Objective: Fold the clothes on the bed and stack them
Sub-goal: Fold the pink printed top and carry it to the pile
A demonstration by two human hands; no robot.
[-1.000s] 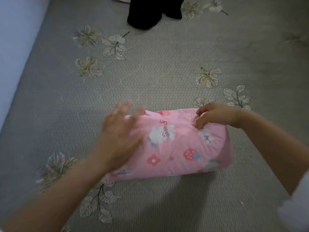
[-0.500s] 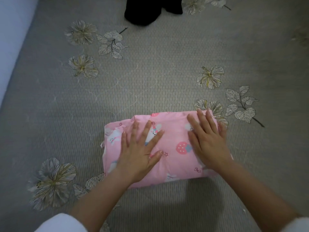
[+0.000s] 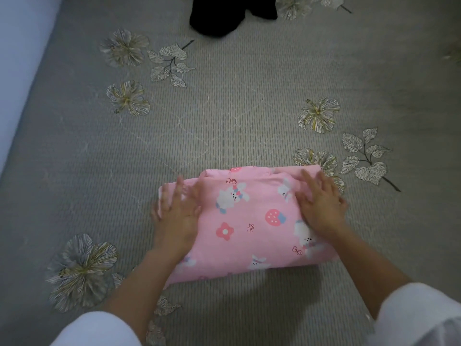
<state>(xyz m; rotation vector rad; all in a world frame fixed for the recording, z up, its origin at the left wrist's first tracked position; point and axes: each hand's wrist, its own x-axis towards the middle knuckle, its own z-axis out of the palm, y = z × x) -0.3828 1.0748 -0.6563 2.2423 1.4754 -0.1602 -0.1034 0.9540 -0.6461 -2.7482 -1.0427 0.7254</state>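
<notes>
A pink garment (image 3: pixel 245 222) printed with bunnies, strawberries and flowers lies folded into a thick rectangle on the grey bed. My left hand (image 3: pixel 178 214) lies flat on its left end, fingers spread and blurred with motion. My right hand (image 3: pixel 321 203) presses flat on its right end, fingers apart. Neither hand grips the cloth. A black garment (image 3: pixel 219 15) lies at the far edge of the bed, partly cut off by the frame.
The bed cover (image 3: pixel 224 116) is grey with pale flower and leaf prints. A light blue wall (image 3: pixel 17 58) runs along the left side. White sleeves show at the bottom corners.
Both hands went from pinching and patting the fold to lying flat, then slid outward to the two ends of the pink garment. The view moved closer.
</notes>
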